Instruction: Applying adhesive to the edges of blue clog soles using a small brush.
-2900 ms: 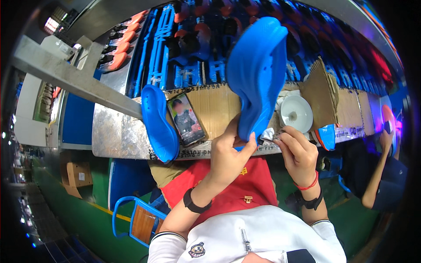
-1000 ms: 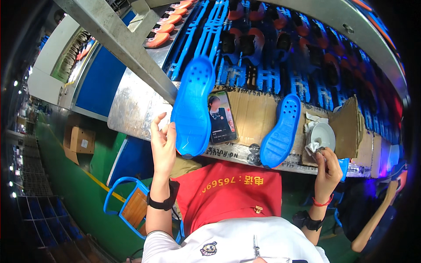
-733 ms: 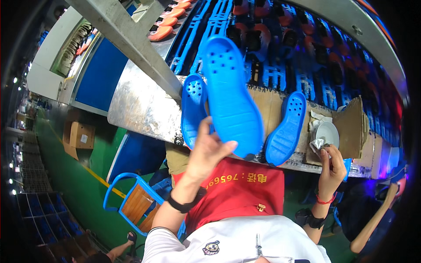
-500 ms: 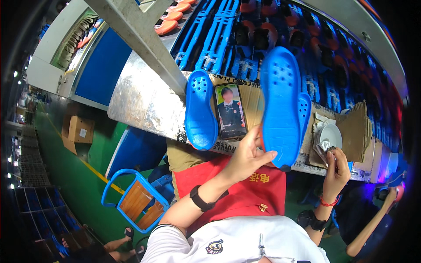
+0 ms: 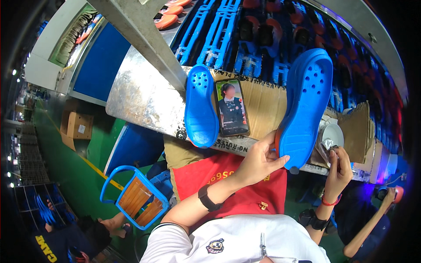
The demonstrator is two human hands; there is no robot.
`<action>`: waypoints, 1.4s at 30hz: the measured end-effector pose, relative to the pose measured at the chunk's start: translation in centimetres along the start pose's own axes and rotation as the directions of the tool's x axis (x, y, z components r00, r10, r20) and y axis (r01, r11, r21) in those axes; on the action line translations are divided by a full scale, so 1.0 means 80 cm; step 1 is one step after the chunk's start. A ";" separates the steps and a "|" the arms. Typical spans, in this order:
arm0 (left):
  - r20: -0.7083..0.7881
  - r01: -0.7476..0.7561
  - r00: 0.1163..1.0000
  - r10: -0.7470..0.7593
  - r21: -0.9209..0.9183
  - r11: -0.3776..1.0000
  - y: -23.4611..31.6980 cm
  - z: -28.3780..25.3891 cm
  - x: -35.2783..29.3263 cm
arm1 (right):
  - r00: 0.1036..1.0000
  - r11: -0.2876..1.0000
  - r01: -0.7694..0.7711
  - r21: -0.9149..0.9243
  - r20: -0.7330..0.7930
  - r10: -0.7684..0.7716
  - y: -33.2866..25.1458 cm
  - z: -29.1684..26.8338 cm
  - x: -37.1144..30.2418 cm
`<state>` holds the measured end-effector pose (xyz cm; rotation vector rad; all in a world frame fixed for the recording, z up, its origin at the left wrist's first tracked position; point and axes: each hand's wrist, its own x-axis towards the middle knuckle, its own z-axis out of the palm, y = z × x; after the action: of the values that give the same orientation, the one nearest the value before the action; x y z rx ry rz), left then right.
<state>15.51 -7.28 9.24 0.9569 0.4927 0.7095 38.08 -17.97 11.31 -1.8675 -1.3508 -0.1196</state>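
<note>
My left hand (image 5: 262, 161) grips the lower end of a blue shoe sole (image 5: 307, 96), thumb on its ridged face and fingers at its left edge. The sole is raised over the bench's front edge, its perforated end away from me. At the right, my right hand (image 5: 339, 172) is pinched closed beside a round white dish (image 5: 333, 135) and crumpled silver foil (image 5: 325, 147); I cannot make out the small dark thing at its fingertips. Another blue sole (image 5: 201, 107) lies at the left, next to a phone (image 5: 232, 107) with a lit screen.
Flattened cardboard (image 5: 264, 103) covers part of the metal bench (image 5: 136, 94). Behind it, a rack of blue holders (image 5: 219, 33) carries orange and black shoes. A grey post (image 5: 140, 44) slants across the left. A wooden-slatted blue chair (image 5: 139, 199) stands below. Other people are at both lower sides.
My left hand has moved the held sole to the right and tilted it. The second sole that showed behind it is now out of sight. My right hand stays almost in place.
</note>
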 end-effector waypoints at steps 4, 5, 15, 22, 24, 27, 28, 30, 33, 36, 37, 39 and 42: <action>-0.056 0.014 0.998 -0.011 0.061 0.998 0.002 0.003 0.008 | 1.000 0.999 -0.020 0.048 -0.002 0.021 -0.013 -0.006 0.000; -0.085 0.019 0.996 -0.013 0.069 0.997 0.001 0.004 0.008 | 1.000 0.997 -0.006 0.072 -0.003 0.006 -0.019 -0.006 0.001; -0.186 -0.105 0.970 0.158 0.268 0.958 0.005 0.022 0.006 | 0.975 0.979 0.138 0.152 0.152 -0.161 -0.062 -0.001 -0.003; -0.199 -0.142 0.948 0.249 0.436 0.889 0.006 0.030 0.004 | 0.961 0.972 0.199 0.122 0.169 -0.218 -0.066 0.004 -0.004; -0.202 -0.133 0.948 0.247 0.451 0.882 0.005 0.031 0.002 | 0.963 0.974 0.179 0.139 0.176 -0.202 -0.069 0.005 -0.006; -0.207 -0.143 0.941 0.267 0.472 0.870 0.003 0.031 0.001 | 0.964 0.974 0.143 0.177 0.196 -0.178 -0.070 0.005 -0.009; -0.200 -0.161 0.937 0.285 0.477 0.864 0.001 0.029 0.000 | 0.963 0.972 0.126 0.197 0.210 -0.167 -0.070 0.005 -0.010; -0.193 -0.181 0.933 0.305 0.482 0.857 0.000 0.029 0.000 | 0.969 0.974 0.117 0.194 0.193 -0.155 -0.068 0.005 -0.011; -0.207 -0.182 0.930 0.305 0.461 0.869 0.001 0.030 0.000 | 0.972 0.974 0.124 0.191 0.173 -0.157 -0.068 0.007 -0.010; -0.211 -0.183 0.926 0.312 0.470 0.863 0.003 0.028 0.001 | 0.967 0.974 0.162 0.160 0.173 -0.189 -0.071 0.010 -0.006; -0.216 -0.165 0.931 0.293 0.466 0.869 0.004 0.029 0.002 | 0.963 0.975 0.183 0.126 0.177 -0.203 -0.072 0.010 -0.003; -0.225 -0.155 0.931 0.286 0.468 0.870 0.004 0.029 0.005 | 0.965 0.975 0.194 0.109 0.157 -0.209 -0.073 0.012 -0.001; -0.191 -0.209 0.925 0.329 0.468 0.859 0.006 0.028 0.009 | 0.970 0.974 0.207 0.088 0.113 -0.216 -0.071 0.008 0.001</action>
<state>17.27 -7.82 10.71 1.3857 0.7870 1.0173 33.21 -16.94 14.07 -1.6870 -1.6159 -0.0634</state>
